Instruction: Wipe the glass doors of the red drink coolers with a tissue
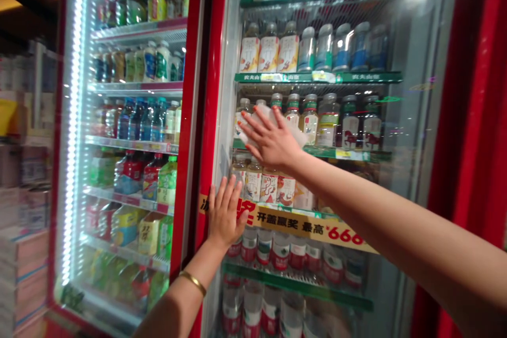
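Observation:
My right hand (273, 140) lies with fingers spread over a thin white cloth (296, 131), holding it against the glass door (400, 185) of a drinks fridge. Part of the cloth shows around the fingers; the palm hides the rest. Lower and to the left, my left hand (225, 214) rests flat at the door's left side, fingers stretched, with nothing in it. It covers part of a yellow banner (299, 223) across the glass. A gold bracelet (193, 282) circles the left wrist. Behind the glass stand bottles (310, 121) in rows.
A second fridge (137, 87), lit by a bright strip (73, 116), holds shelves of drinks at the left. A red frame (198, 90) runs between the two fridges. Stacked boxes (29, 269) stand at the far left. The fridge's red right side (479, 116) borders the view.

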`<state>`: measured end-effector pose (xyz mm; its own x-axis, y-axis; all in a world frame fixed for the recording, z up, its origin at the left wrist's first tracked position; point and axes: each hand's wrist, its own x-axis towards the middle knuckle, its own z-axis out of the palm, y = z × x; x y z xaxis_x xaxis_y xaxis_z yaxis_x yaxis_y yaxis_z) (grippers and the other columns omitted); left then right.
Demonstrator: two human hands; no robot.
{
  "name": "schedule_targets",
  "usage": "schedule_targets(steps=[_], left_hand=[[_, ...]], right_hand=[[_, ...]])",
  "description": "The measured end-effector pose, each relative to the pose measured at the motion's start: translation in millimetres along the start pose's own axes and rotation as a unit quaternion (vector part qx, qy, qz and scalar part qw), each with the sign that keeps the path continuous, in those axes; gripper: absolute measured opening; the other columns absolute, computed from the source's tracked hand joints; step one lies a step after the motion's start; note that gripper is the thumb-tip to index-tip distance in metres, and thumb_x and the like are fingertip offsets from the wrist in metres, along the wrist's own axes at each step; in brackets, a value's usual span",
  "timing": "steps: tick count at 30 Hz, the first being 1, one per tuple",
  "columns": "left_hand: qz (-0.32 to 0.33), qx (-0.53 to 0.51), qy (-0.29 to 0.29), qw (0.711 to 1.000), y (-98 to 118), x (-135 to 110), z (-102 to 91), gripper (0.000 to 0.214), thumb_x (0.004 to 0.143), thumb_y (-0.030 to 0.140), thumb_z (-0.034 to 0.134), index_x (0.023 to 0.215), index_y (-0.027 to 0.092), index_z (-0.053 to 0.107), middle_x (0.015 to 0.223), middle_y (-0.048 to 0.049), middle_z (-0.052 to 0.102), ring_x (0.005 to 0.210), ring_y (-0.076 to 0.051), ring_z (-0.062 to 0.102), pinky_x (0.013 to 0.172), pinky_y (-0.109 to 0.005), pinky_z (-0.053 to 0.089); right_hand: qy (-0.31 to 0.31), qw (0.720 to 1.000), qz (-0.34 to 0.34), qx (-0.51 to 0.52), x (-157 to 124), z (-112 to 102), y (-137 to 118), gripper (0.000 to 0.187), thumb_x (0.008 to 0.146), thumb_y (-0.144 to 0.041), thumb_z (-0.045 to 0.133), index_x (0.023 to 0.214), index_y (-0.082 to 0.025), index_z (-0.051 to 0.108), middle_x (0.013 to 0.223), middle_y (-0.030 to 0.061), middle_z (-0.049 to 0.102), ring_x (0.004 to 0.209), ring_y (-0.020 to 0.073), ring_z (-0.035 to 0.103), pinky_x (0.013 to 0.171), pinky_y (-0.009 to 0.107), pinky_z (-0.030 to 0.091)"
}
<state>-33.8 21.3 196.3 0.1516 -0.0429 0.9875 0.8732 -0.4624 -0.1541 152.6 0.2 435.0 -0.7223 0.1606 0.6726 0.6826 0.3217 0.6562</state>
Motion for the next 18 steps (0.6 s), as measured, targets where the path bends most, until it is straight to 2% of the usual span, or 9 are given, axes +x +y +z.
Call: schedule_targets(steps=[2, 4, 6, 8, 10, 12, 13, 15, 18], left_hand=[[-0.001, -0.002, -0.001, 1.0, -0.4, -0.3, 0.8, 0.069, 0.111, 0.047, 0.036, 0.174, 0.022, 0.026, 0.18, -0.0101, 0.036, 0.172, -0.026, 0.022, 0.142, -0.054, 0.013], [-0.002, -0.002, -0.005, 1.0, -1.3, -1.1, 1.7, 0.07, 0.11, 0.048, 0.037, 0.175, 0.023, 0.026, 0.179, -0.0109, 0.037, 0.172, -0.027, 0.023, 0.141, -0.055, 0.014], [0.0, -0.003, -0.008, 1.0, -1.6, -1.7, 1.1, 0.07, 0.11, 0.047, 0.039, 0.174, 0.022, 0.027, 0.178, -0.0122, 0.039, 0.171, -0.027, 0.024, 0.141, -0.055, 0.015], [0.001, -0.005, -0.004, 1.0, -1.2, -0.6, -1.9, 0.069, 0.109, 0.044, 0.043, 0.173, 0.023, 0.029, 0.176, -0.0132, 0.043, 0.171, -0.027, 0.027, 0.14, -0.054, 0.017], [-0.011, -0.003, 0.003, 1.0, -0.3, 3.5, -6.7, 0.069, 0.107, 0.042, 0.05, 0.172, 0.025, 0.033, 0.172, -0.0134, 0.048, 0.168, -0.029, 0.033, 0.139, -0.054, 0.02], [-0.024, 0.003, 0.007, 1.0, 1.0, 10.7, -11.6, 0.072, 0.104, 0.041, 0.059, 0.171, 0.028, 0.035, 0.167, -0.0131, 0.054, 0.161, -0.031, 0.043, 0.138, -0.057, 0.022], [-0.024, 0.004, 0.009, 1.0, 2.4, 14.9, -13.2, 0.075, 0.102, 0.041, 0.063, 0.171, 0.029, 0.035, 0.165, -0.0128, 0.056, 0.157, -0.032, 0.048, 0.138, -0.058, 0.022], [-0.007, -0.001, 0.013, 1.0, 7.5, 23.1, -13.7, 0.081, 0.1, 0.04, 0.067, 0.173, 0.032, 0.031, 0.166, -0.0119, 0.056, 0.155, -0.032, 0.051, 0.138, -0.06, 0.02], [0.026, -0.005, -0.006, 1.0, 20.3, 30.5, -6.3, 0.084, 0.101, 0.04, 0.066, 0.175, 0.037, 0.025, 0.177, -0.0094, 0.042, 0.166, -0.035, 0.036, 0.14, -0.064, 0.01]], right_hand=[[0.055, 0.99, 0.128, -0.014, -17.3, -14.5, 35.2, 0.07, 0.112, -0.055, 0.03, 0.174, -0.023, 0.027, 0.185, 0.0067, 0.017, 0.172, 0.0369, 0.006, 0.136, 0.074, -0.003], [0.11, 0.958, 0.265, -0.028, -30.9, -24.7, 65.1, 0.074, 0.113, -0.058, 0.025, 0.175, -0.018, 0.022, 0.186, 0.0121, 0.008, 0.172, 0.0403, 0.001, 0.134, 0.078, -0.001], [0.135, 0.929, 0.343, -0.038, -51.5, -27.5, 70.2, 0.076, 0.113, -0.057, 0.028, 0.176, -0.015, 0.019, 0.185, 0.0159, 0.002, 0.172, 0.0415, -0.003, 0.134, 0.079, 0.001], [0.106, 0.951, 0.289, -0.029, -84.1, -24.3, 49.6, 0.076, 0.112, -0.054, 0.034, 0.176, -0.016, 0.02, 0.185, 0.0145, 0.005, 0.172, 0.0387, -0.001, 0.136, 0.076, 0.006], [0.016, 0.993, 0.115, 0.009, -123.6, -19.5, 22.0, 0.071, 0.111, -0.053, 0.04, 0.175, -0.027, 0.024, 0.185, 0.0053, 0.014, 0.172, 0.0317, 0.008, 0.14, 0.068, 0.011], [-0.072, 0.996, -0.019, 0.042, -159.4, -19.1, 10.8, 0.068, 0.11, -0.053, 0.043, 0.174, -0.04, 0.024, 0.183, -0.0056, 0.021, 0.172, 0.0256, 0.016, 0.141, 0.061, 0.015], [-0.088, 0.995, -0.02, 0.041, -173.2, -21.7, 15.2, 0.069, 0.11, -0.054, 0.044, 0.174, -0.044, 0.021, 0.183, -0.0086, 0.02, 0.171, 0.025, 0.016, 0.142, 0.061, 0.015], [-0.041, 0.993, 0.112, -0.001, -191.0, -30.1, 39.2, 0.074, 0.11, -0.056, 0.043, 0.176, -0.04, 0.012, 0.184, -0.0056, 0.01, 0.172, 0.0289, 0.008, 0.14, 0.067, 0.013], [0.106, 0.92, 0.371, -0.069, -201.8, -37.1, 70.3, 0.084, 0.111, -0.056, 0.037, 0.177, -0.023, -0.004, 0.184, 0.0089, -0.006, 0.171, 0.037, -0.004, 0.135, 0.076, 0.014]])
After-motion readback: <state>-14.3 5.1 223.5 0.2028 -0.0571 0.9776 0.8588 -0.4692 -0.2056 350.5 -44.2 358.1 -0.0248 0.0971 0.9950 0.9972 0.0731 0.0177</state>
